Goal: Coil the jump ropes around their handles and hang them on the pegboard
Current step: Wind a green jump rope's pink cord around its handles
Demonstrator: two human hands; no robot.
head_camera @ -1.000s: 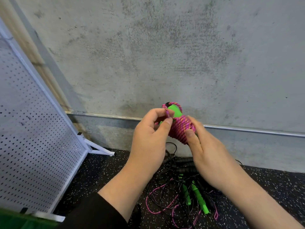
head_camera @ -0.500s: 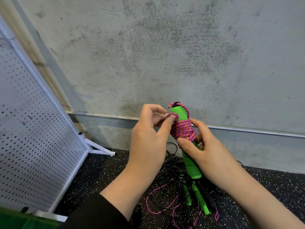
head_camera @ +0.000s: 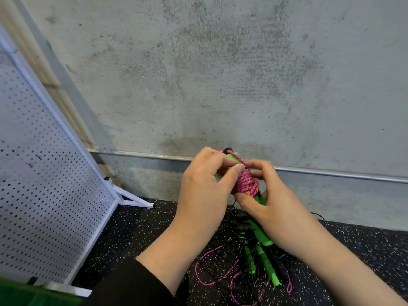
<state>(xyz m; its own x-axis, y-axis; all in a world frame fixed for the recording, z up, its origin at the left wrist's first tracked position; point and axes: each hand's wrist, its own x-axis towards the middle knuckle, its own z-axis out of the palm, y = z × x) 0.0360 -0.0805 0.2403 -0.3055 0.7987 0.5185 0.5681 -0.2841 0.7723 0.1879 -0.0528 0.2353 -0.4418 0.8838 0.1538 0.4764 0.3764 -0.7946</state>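
Pinching pink-orange braided rope coil (head_camera: 246, 181) on bright green plastic handle (head_camera: 260, 226): my left hand (head_camera: 205, 191) at top, my right hand (head_camera: 276, 208) gripping below.

pegboard (head_camera: 44, 184): cut off left | green handles (head_camera: 261, 233): partly behind hands

Two hands (head_camera: 205, 191), one pegboard (head_camera: 44, 173).

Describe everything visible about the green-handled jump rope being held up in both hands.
The held jump rope has bright green handles, foam or plastic by look, wrapped mid-length in a tight coil of pink-and-orange braided cord; one strand loops over the black-tipped top end. It tilts, top leaning left, in front of the concrete wall. The left hand pinches the cord near the top; the right hand grips the handles below the coil.
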